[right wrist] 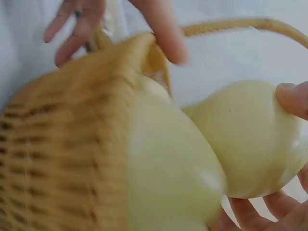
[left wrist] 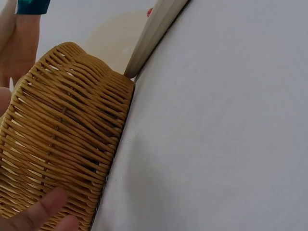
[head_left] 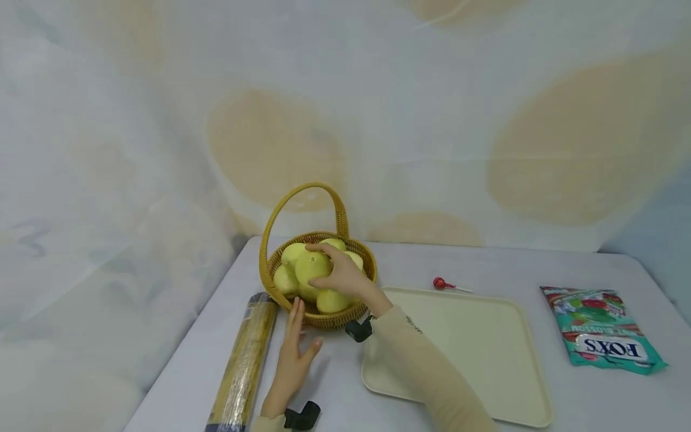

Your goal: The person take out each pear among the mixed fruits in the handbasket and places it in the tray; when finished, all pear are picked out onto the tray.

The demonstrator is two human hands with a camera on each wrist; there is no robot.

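Observation:
A brown wicker basket (head_left: 330, 321) with an arched handle holds several round yellow-green fruits. My right hand (head_left: 348, 276) grips the topmost yellow-green fruit (head_left: 312, 266), thumb on one side and fingers on the other. In the right wrist view this held fruit (right wrist: 245, 139) leans against another fruit (right wrist: 168, 159) by the basket rim. My left hand (head_left: 293, 363) is at the basket's front left, fingers extended toward its woven wall (left wrist: 67, 130). Whether its fingertips touch the weave I cannot tell.
A long wrapped yellow package (head_left: 243, 363) lies left of the basket. To the right is a cream tray (head_left: 464, 354), with a red lollipop (head_left: 441, 282) behind it. A green Fox's candy bag (head_left: 604, 330) lies at the far right. Patterned cloth (head_left: 410, 120) hangs behind the table.

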